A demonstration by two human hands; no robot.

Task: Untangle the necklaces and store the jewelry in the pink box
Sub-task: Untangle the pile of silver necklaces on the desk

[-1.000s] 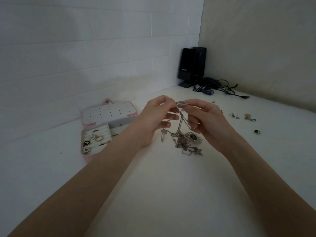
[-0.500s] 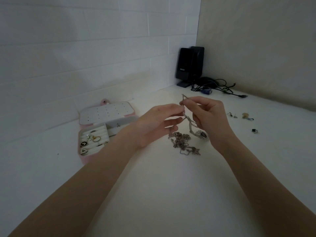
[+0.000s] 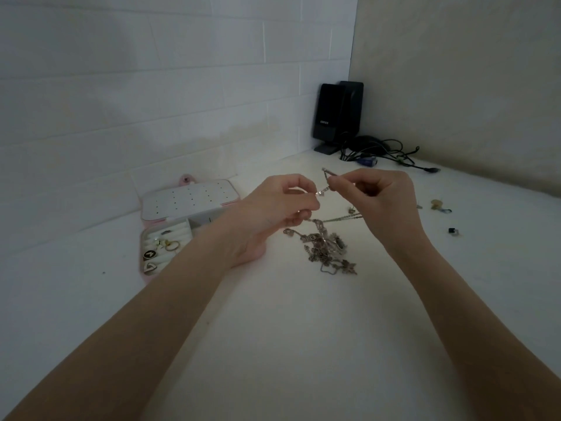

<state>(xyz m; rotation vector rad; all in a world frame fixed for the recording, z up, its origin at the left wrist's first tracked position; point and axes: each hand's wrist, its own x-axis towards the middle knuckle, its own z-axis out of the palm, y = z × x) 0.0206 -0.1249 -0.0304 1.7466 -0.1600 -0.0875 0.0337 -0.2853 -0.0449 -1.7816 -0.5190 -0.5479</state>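
So, my left hand [image 3: 280,205] & right hand [image 3: 384,199] each pinch one chain [image 3: 325,184] taut, lifted so it slides free of the tangled necklaces [image 3: 326,247] on the table. Pink box [image 3: 153,273] lies open at left, ready for it.

Two bare forearms, no sleeves, left hand [image 3: 274,208], right hand [image 3: 384,205], slender fingers

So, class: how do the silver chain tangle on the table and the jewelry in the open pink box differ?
The silver chain tangle lies heaped on the white table; the jewelry sits separated in the open pink box. The tangle is all silver; the boxed pieces include gold and black. Both are small jewelry.
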